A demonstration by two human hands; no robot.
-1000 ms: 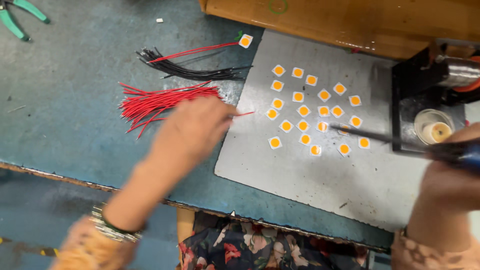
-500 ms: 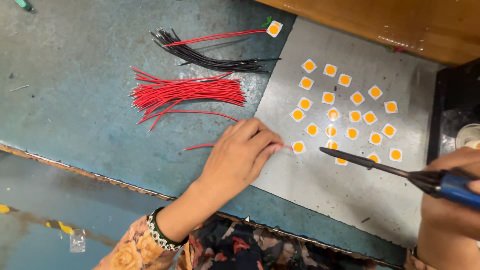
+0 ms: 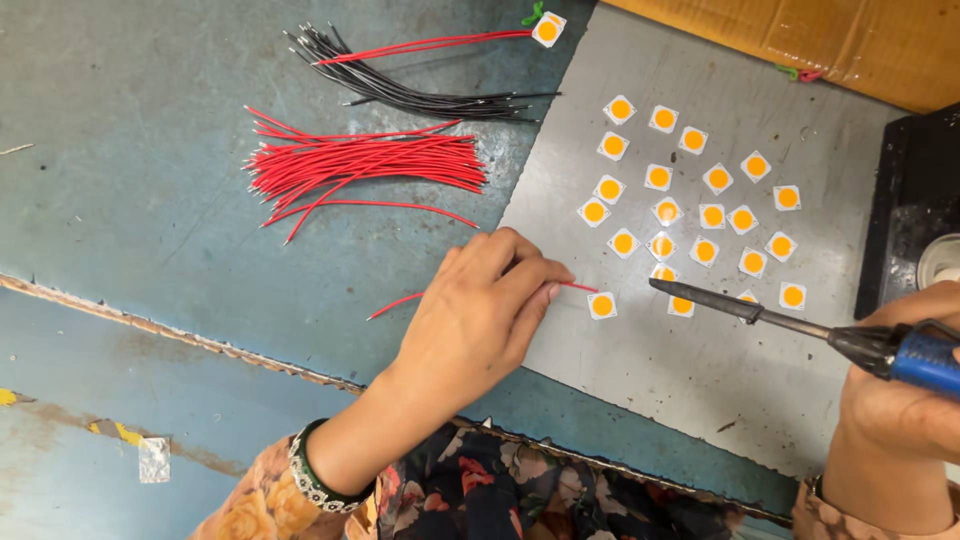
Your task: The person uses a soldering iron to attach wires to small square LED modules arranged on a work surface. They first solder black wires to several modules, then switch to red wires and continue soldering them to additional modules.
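The left hand (image 3: 478,318) is lying palm down across the edge of the metal sheet (image 3: 680,390), its fingers pinched together on a single red wire (image 3: 400,302). The wire is running under the hand, one end poking out at nine o'clock over the blue-green table (image 3: 130,200), the other end showing at three o'clock, touching or just short of a square LED chip (image 3: 602,305) lying on the sheet.

The right hand (image 3: 900,400) is sitting at the picture's four o'clock, its fingers wrapped tight around the blue handle of a soldering iron (image 3: 800,325). The iron is lying nearly level, its dark tip pointing toward nine o'clock, hovering just beside that same chip at its two o'clock side; whether the tip is touching anything cannot be told.

More chips (image 3: 700,190), white squares with orange centres, are lying scattered across the sheet at twelve o'clock from the iron's tip. A bundle of red wires (image 3: 370,165) is lying on the table at eleven o'clock from the left hand, well apart from it. A bundle of black wires (image 3: 400,85) is lying just beyond the red bundle, with one chip on red leads (image 3: 547,28) at its far end. A brown cardboard box (image 3: 800,35) is sitting at the picture's one o'clock corner, and a black stand (image 3: 905,200) is at three o'clock.
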